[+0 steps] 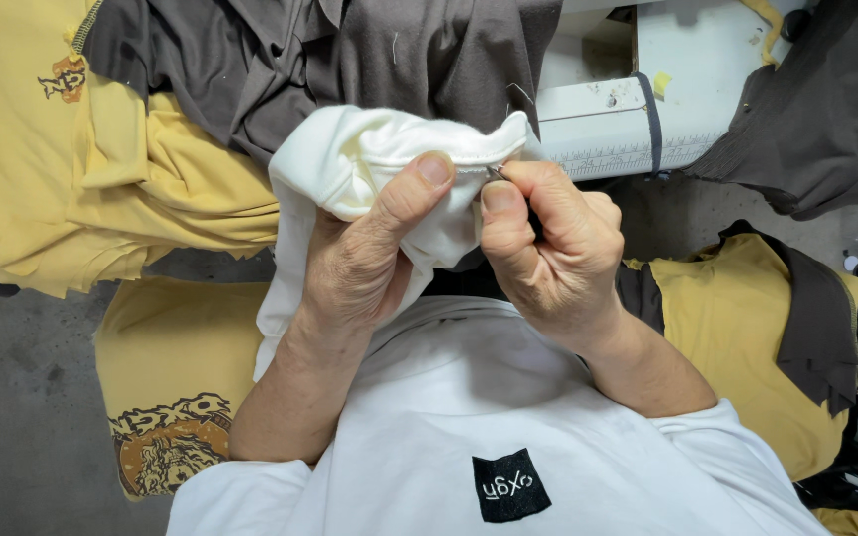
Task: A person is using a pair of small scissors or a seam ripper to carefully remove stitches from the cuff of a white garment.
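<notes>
White fabric (350, 164) sits bunched at the middle of the frame, above your chest. At the far left, yellow shirts (42, 179) lie stacked. Your left hand (364, 258) is clenched around the cloth, thumb pressing just beside the seam. Your right hand (548, 243) pinches a small metal tool (496, 172), its tip touching the stitched edge. Keep the seam taut over your thumb and work the tip only under thread, I'd say. Dark grey garments (350, 60) lie behind, a white sewing machine (647, 89) at upper right.
</notes>
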